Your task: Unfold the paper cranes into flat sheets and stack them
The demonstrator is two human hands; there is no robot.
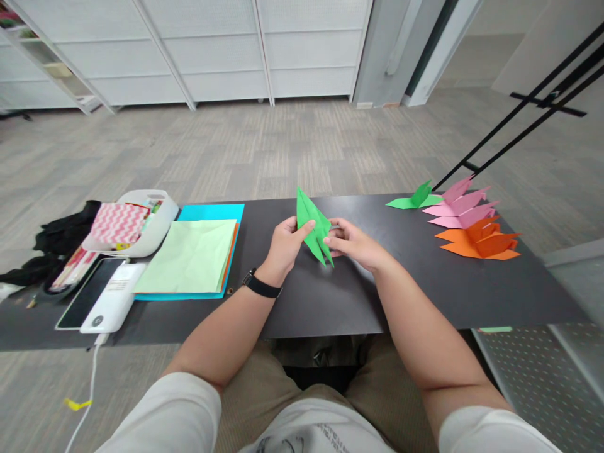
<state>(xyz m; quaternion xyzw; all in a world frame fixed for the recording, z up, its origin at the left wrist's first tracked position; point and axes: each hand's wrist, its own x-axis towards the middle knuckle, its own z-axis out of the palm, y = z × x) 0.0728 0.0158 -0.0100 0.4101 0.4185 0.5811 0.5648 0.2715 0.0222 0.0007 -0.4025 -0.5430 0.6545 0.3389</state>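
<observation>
A green folded paper piece [311, 220], pointed at the top and split into two narrow points at the bottom, is held just above the dark table [330, 308]. My left hand [287, 244] pinches its left edge, thumb lying across the front. On the opposite side, my right hand [352, 242] grips the lower right edge between thumb and fingers. Some fingertips are hidden behind the paper. Over to the right stand folded paper cranes: a green crane [418, 197], several pink cranes [462, 204] and orange cranes [479, 239], set close together.
Left of my hands lies a stack of paper sheets [186, 258], light green on top with orange and blue below. Beyond it are a white power bank [113, 299] with a cable, a phone [89, 296], a white basket [163, 220] and black cloth [66, 229].
</observation>
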